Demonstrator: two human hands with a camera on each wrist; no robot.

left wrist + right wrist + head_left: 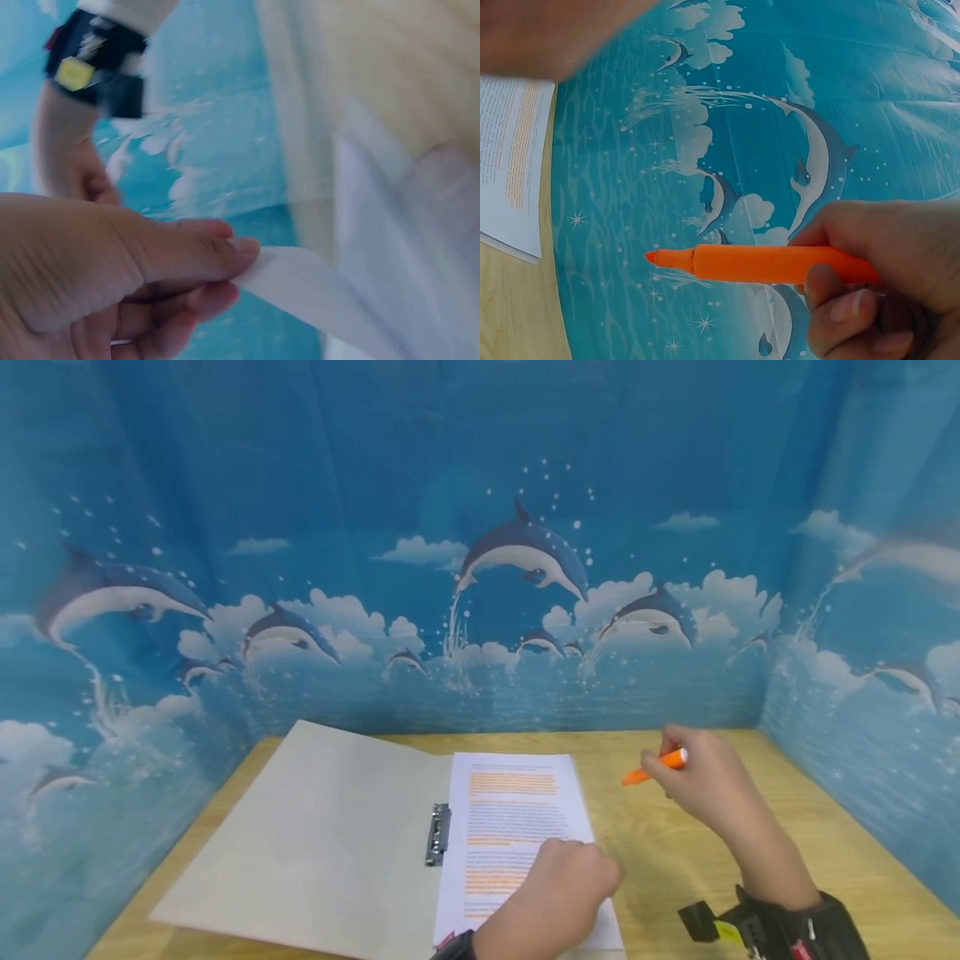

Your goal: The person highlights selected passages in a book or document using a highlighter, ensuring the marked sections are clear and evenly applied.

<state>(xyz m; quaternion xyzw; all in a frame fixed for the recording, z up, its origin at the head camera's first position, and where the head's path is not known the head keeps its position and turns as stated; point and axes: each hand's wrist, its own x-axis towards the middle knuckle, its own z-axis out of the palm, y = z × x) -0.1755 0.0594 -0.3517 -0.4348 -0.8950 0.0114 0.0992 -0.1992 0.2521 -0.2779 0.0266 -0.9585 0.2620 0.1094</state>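
My right hand grips an uncapped orange highlighter, its tip pointing left, above the table to the right of the papers. Over the lower right part of a stack of printed pages is my left hand. In the left wrist view its thumb and fingers pinch the edge of a white sheet, which is lifted and bent. Several lines on the top page are marked in orange. The pages lie in an opened folder, beside its metal clip.
The folder's pale cover spreads over the left of the wooden table. A blue curtain printed with dolphins stands behind the table and along both sides. Dark straps with devices sit on the wrists.
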